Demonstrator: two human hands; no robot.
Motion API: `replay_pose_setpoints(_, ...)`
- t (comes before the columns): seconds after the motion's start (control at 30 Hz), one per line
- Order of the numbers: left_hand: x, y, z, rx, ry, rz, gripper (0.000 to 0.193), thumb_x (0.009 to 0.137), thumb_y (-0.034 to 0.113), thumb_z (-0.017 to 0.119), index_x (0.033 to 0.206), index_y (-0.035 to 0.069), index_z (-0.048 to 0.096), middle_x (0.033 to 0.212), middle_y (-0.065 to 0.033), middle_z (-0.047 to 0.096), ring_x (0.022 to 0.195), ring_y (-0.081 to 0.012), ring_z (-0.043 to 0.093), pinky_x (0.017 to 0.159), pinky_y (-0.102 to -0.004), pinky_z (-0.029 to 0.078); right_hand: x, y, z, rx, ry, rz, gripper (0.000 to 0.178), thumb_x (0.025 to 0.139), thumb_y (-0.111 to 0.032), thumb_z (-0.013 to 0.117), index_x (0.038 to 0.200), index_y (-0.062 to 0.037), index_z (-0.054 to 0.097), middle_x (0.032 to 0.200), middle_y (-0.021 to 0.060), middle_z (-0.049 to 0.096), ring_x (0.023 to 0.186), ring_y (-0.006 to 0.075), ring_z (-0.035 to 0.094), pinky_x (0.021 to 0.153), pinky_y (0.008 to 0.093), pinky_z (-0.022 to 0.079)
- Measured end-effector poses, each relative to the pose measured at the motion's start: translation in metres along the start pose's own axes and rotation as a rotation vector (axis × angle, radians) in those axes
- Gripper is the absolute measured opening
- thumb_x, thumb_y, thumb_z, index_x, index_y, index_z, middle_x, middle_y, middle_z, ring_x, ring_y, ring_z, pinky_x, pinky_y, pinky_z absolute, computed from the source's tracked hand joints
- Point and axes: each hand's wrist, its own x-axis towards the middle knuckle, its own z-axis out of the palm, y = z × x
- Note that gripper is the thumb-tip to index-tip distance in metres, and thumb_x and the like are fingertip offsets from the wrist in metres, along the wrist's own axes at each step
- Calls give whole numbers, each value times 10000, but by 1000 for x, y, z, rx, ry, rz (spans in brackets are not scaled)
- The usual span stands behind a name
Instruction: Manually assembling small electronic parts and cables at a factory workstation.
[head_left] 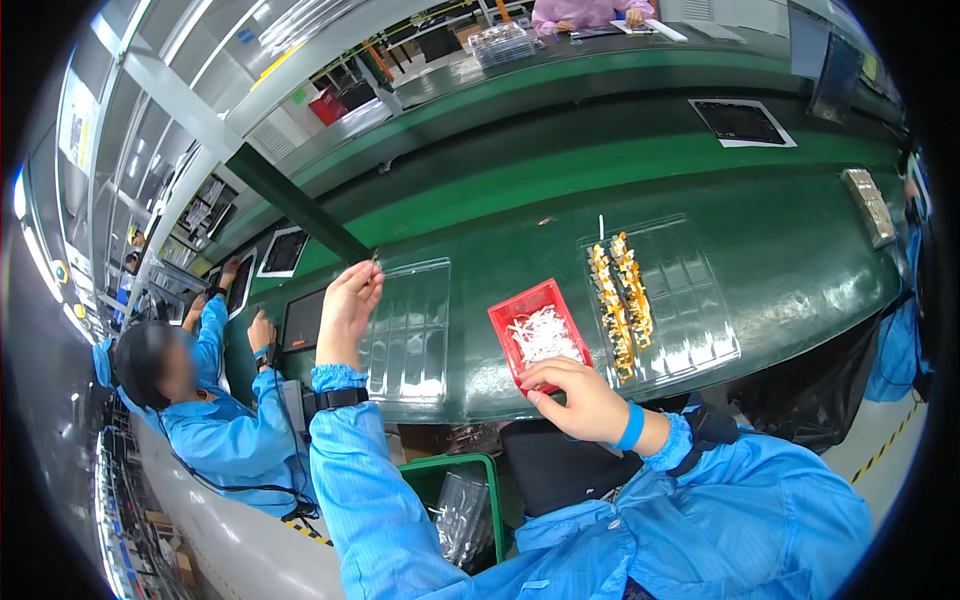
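Observation:
My left hand [350, 306] is raised over the left part of the green table, its fingertips pinched on a small brownish piece [374, 257] too tiny to identify. Beneath and beside that hand lies a clear plastic tray [420, 330] with moulded pockets. My right hand [574, 398] rests at the near corner of a red bin [497, 318], fingers curled over the rim and thumb outside it. Small white strips [545, 335] fill the bin. To its right, two rows of orange, white and black flexible parts [627, 300] lie on another clear tray [700, 320].
A dark flat panel [303, 320] lies left of my left hand, near a co-worker [225, 420] in blue. A bundled block [869, 207] stands at the table's right end. Behind is a dark panel on white [742, 122]. Below hangs a green crate [493, 500] with clear plastic.

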Motion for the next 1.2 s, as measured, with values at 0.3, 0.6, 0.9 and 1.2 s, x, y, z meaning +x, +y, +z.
replay_pose_setpoints(0.3,-1,-109,-55,355,245,-184,144,920,107,616,956,-25,660,819,-74,694,656,-125,623,587,-242,483,-19,5,-19,-151,10,-77,136,846,-76,640,968,-19,658,1049,128,664,1057,313,602,940,407,470)
replay_pose_setpoints(0.6,18,-131,-92,914,318,151,179,807,149,738,866,-20,732,754,-115,714,674,-167,650,647,-316,506,-24,-8,-33,-83,-43,-60,136,860,-70,632,986,-25,655,1054,119,667,1045,296,613,932,387,477)
replay_pose_setpoints(0.9,38,-136,-172,1175,343,336,276,837,90,701,1043,-88,661,920,-140,708,809,-172,665,739,-304,528,-59,4,-127,58,166,-8,135,904,-84,622,1004,-4,666,943,123,685,901,247,666,794,339,522)
replay_pose_setpoints(1.2,-130,-40,13,433,657,566,303,969,249,584,1098,-21,631,991,-98,666,901,-152,598,755,-261,408,-145,34,-222,-186,495,297,182,898,-62,619,1060,10,660,1031,117,682,988,204,632,892,319,490)
